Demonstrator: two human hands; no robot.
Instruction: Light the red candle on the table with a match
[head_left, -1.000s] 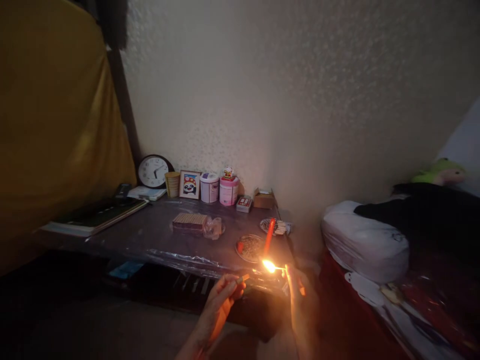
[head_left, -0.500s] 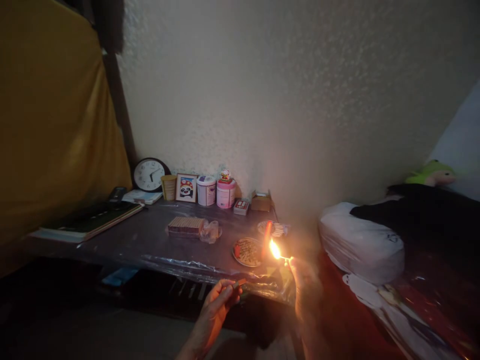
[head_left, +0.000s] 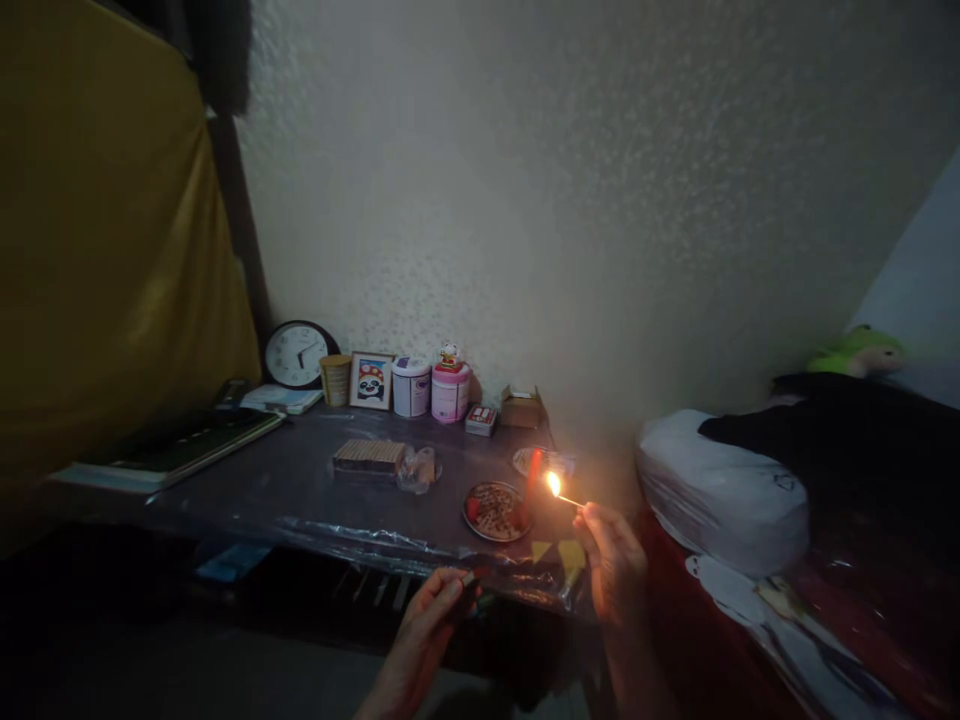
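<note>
One dim plastic-covered table [head_left: 300,480] against speckled wall [head_left: 600,200].

Dim room, speckled wall [head_left: 600,200], yellow curtain [head_left: 97,280]

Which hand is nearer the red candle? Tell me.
Right. The right hand holds a lit match beside the red candle; the left hand is lower and leftward, below the table edge.

The right hand [head_left: 616,565] pinches a burning match [head_left: 564,493], its flame just beside the red candle [head_left: 532,478] at nine o'clock. The left hand [head_left: 435,610] grips a matchbox [head_left: 469,580] at the surface [head_left: 300,480] edge.
</note>
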